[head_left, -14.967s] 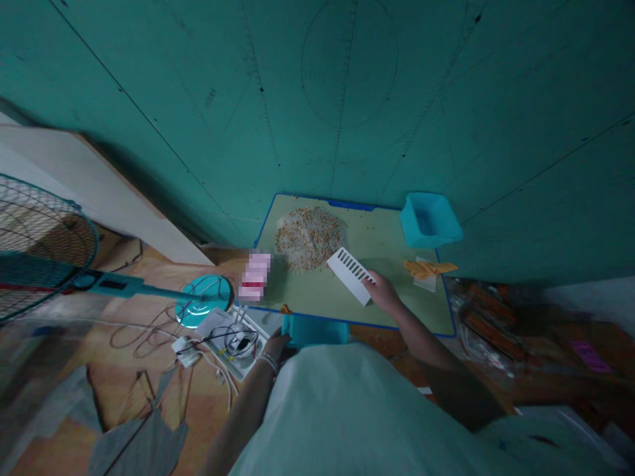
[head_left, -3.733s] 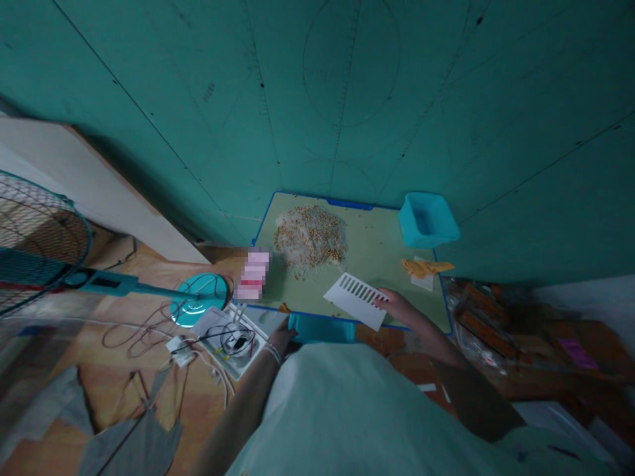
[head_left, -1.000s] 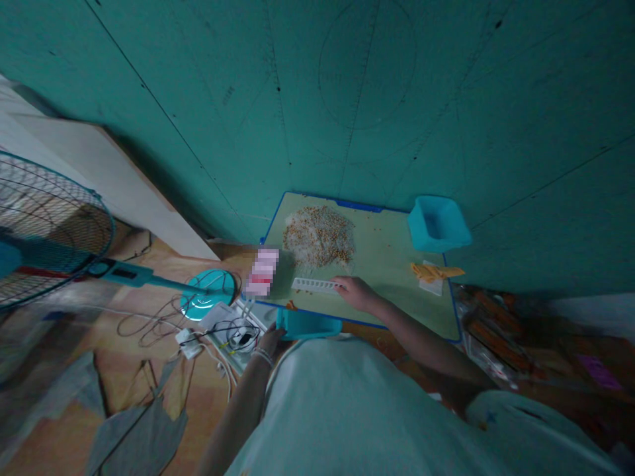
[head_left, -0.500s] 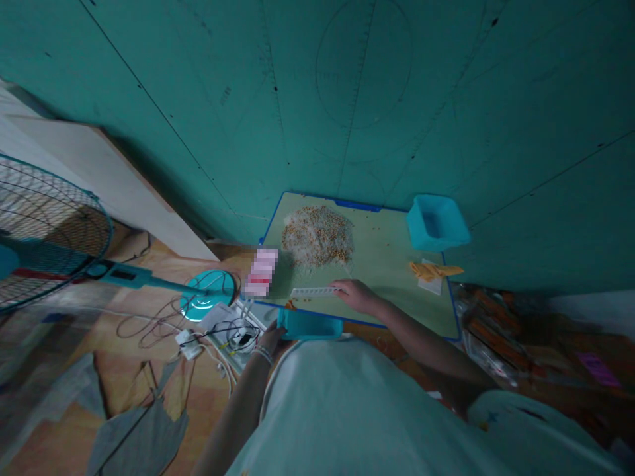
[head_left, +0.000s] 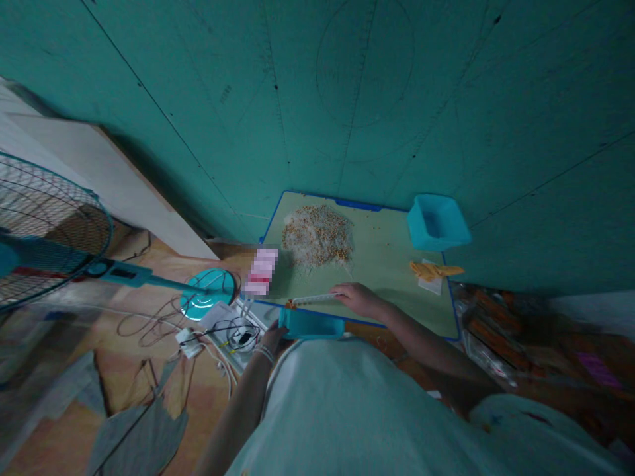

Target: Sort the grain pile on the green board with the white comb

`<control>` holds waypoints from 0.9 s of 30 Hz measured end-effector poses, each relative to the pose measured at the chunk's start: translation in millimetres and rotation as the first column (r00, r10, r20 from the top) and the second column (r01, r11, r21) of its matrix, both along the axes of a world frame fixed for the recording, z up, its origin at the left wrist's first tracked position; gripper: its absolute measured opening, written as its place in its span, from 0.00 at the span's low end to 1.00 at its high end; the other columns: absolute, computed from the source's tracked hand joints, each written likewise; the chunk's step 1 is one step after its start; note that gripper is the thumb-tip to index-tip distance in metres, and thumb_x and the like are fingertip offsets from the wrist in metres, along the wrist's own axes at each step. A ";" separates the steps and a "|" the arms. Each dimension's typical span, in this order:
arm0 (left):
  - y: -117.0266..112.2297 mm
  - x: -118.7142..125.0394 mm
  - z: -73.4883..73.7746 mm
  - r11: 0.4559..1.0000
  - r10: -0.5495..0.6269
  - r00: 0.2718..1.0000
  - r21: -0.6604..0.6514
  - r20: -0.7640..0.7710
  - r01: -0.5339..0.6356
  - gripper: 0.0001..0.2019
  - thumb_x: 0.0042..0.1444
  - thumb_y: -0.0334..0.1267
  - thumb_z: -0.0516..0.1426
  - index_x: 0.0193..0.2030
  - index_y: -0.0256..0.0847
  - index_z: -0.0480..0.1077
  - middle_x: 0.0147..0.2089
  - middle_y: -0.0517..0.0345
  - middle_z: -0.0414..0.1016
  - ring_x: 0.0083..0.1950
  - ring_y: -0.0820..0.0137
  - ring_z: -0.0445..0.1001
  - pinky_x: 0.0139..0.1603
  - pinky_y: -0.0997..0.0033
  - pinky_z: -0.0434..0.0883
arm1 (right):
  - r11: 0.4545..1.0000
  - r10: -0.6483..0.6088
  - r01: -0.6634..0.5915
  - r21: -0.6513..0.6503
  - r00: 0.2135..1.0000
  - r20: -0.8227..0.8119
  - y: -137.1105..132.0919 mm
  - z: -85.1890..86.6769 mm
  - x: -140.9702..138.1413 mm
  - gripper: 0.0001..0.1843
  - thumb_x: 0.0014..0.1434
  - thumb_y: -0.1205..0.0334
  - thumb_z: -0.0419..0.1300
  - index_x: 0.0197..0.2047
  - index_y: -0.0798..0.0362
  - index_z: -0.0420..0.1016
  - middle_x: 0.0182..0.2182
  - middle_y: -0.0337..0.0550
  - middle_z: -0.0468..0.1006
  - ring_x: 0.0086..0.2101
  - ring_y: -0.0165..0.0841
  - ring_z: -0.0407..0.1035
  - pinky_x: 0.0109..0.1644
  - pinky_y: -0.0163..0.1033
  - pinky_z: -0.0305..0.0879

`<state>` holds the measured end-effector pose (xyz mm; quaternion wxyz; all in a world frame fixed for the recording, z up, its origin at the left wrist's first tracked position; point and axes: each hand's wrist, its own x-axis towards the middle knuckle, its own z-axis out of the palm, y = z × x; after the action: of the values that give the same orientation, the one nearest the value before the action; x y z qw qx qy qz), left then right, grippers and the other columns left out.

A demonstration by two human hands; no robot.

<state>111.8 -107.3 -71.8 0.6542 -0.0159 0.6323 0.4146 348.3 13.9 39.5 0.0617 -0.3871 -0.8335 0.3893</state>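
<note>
My right hand (head_left: 360,299) is closed round one end of a thin white slotted strip (head_left: 315,299), which lies low along the near edge of the pale green tabletop (head_left: 387,277). A few orange-brown beans (head_left: 290,304) sit by the strip's left end. Just below that edge, my left hand (head_left: 272,337) grips the left end of a blue plastic basket (head_left: 317,326). Its inside is mostly out of sight. Farther back on the table spreads a pile of beans mixed with pale grains (head_left: 317,235).
A second blue basket (head_left: 439,225) stands at the table's back right, with a yellow cloth (head_left: 431,270) in front. A blurred pink item (head_left: 261,271) is at the left edge. Cables (head_left: 243,336) and a standing fan (head_left: 119,272) are on the left; a green wall (head_left: 223,99) rises behind.
The white strip has come slightly nearer the table's front edge and turned more edge-on, its left end now by the beans. My right hand moved a little with it; the basket shifted slightly.
</note>
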 end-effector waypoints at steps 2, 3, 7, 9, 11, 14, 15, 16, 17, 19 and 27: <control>1.0 1.3 -1.1 1.000 0.009 1.000 -0.004 -0.016 -0.009 0.23 0.37 0.23 0.58 0.44 0.39 0.66 0.25 0.60 0.72 0.25 0.69 0.72 0.31 0.65 0.73 | 1.000 -0.002 0.002 -0.013 1.000 0.000 -3.2 0.0 2.6 0.16 0.59 0.68 0.51 0.47 0.52 0.75 0.44 0.46 0.78 0.44 0.33 0.71 0.49 0.38 0.63; 1.5 2.0 -0.8 1.000 0.012 1.000 -0.010 -0.027 -0.013 0.23 0.36 0.23 0.58 0.43 0.39 0.67 0.25 0.60 0.72 0.25 0.69 0.72 0.31 0.65 0.73 | 1.000 -0.002 0.002 -0.019 1.000 0.000 -5.1 -0.1 4.0 0.16 0.59 0.68 0.51 0.47 0.52 0.75 0.43 0.46 0.78 0.44 0.34 0.71 0.48 0.38 0.63; 3.5 4.3 4.3 1.000 0.006 0.999 -0.024 -0.037 -0.007 0.20 0.37 0.22 0.57 0.40 0.40 0.68 0.25 0.60 0.72 0.25 0.69 0.72 0.32 0.65 0.72 | 0.999 -0.012 0.012 -0.032 1.000 0.004 -13.5 -0.5 10.0 0.16 0.59 0.68 0.50 0.47 0.52 0.74 0.44 0.46 0.78 0.44 0.34 0.71 0.48 0.38 0.63; 4.1 4.7 6.9 1.000 -0.008 0.999 -0.025 -0.040 0.007 0.18 0.39 0.21 0.55 0.39 0.40 0.68 0.25 0.60 0.72 0.25 0.69 0.72 0.32 0.66 0.72 | 0.999 -0.023 0.023 -0.035 1.000 0.013 -17.5 0.7 12.7 0.17 0.59 0.68 0.49 0.47 0.52 0.74 0.44 0.46 0.78 0.44 0.34 0.71 0.49 0.38 0.63; 4.3 4.8 8.4 0.999 -0.021 0.999 -0.025 -0.039 0.020 0.17 0.40 0.21 0.53 0.38 0.41 0.67 0.24 0.60 0.72 0.25 0.69 0.72 0.33 0.66 0.72 | 0.999 -0.032 0.033 -0.041 0.999 0.025 -20.7 3.0 15.0 0.17 0.60 0.67 0.49 0.48 0.53 0.74 0.45 0.47 0.77 0.44 0.34 0.71 0.50 0.38 0.63; 3.9 4.4 7.3 1.000 -0.025 0.999 -0.018 -0.029 0.024 0.16 0.42 0.21 0.53 0.38 0.42 0.67 0.24 0.60 0.72 0.25 0.68 0.72 0.33 0.65 0.72 | 0.998 -0.043 0.046 -0.051 0.998 0.043 -23.6 6.5 17.8 0.17 0.60 0.67 0.49 0.48 0.54 0.74 0.46 0.48 0.77 0.45 0.35 0.70 0.51 0.39 0.63; 3.7 4.4 6.3 1.000 -0.026 0.999 -0.017 -0.026 0.025 0.16 0.43 0.21 0.53 0.38 0.42 0.67 0.25 0.60 0.73 0.25 0.68 0.72 0.34 0.65 0.72 | 0.997 -0.048 0.050 -0.054 0.998 0.046 -24.1 7.1 18.6 0.17 0.60 0.67 0.49 0.48 0.55 0.74 0.46 0.49 0.77 0.46 0.35 0.70 0.51 0.40 0.63; 3.5 4.3 4.9 1.000 -0.026 0.999 -0.015 -0.021 0.026 0.16 0.43 0.21 0.53 0.38 0.42 0.67 0.25 0.60 0.73 0.25 0.68 0.72 0.34 0.64 0.73 | 0.997 -0.051 0.054 -0.057 0.998 0.047 -24.5 7.3 19.4 0.17 0.60 0.67 0.49 0.48 0.54 0.74 0.46 0.49 0.77 0.46 0.36 0.70 0.51 0.40 0.62; 3.3 4.3 3.5 1.000 -0.027 1.000 -0.010 -0.014 0.027 0.16 0.43 0.21 0.53 0.39 0.41 0.66 0.25 0.60 0.73 0.26 0.67 0.73 0.35 0.63 0.73 | 0.997 -0.055 0.057 -0.061 0.997 0.045 -24.8 7.1 20.1 0.17 0.60 0.67 0.49 0.48 0.54 0.74 0.46 0.49 0.77 0.46 0.35 0.70 0.52 0.40 0.62; 3.1 4.5 0.8 1.000 -0.026 1.000 0.006 -0.001 0.026 0.17 0.42 0.21 0.53 0.39 0.41 0.66 0.25 0.60 0.73 0.26 0.67 0.73 0.35 0.63 0.73 | 0.995 -0.062 0.065 -0.069 0.997 0.041 -25.6 5.8 21.3 0.17 0.59 0.67 0.49 0.48 0.54 0.74 0.45 0.49 0.77 0.45 0.35 0.70 0.51 0.40 0.62; 2.1 3.6 -3.9 0.999 -0.035 0.999 -0.008 -0.015 0.035 0.19 0.42 0.23 0.55 0.42 0.42 0.66 0.25 0.59 0.74 0.26 0.67 0.73 0.34 0.64 0.73 | 0.991 -0.097 0.095 -0.095 0.995 -0.012 -30.5 2.7 23.0 0.16 0.59 0.65 0.50 0.46 0.54 0.75 0.43 0.47 0.78 0.43 0.35 0.71 0.49 0.38 0.63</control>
<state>115.5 -105.3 -75.7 0.6566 -0.0039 0.6390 0.4007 371.3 -16.5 42.2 0.0691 -0.4261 -0.7941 0.4279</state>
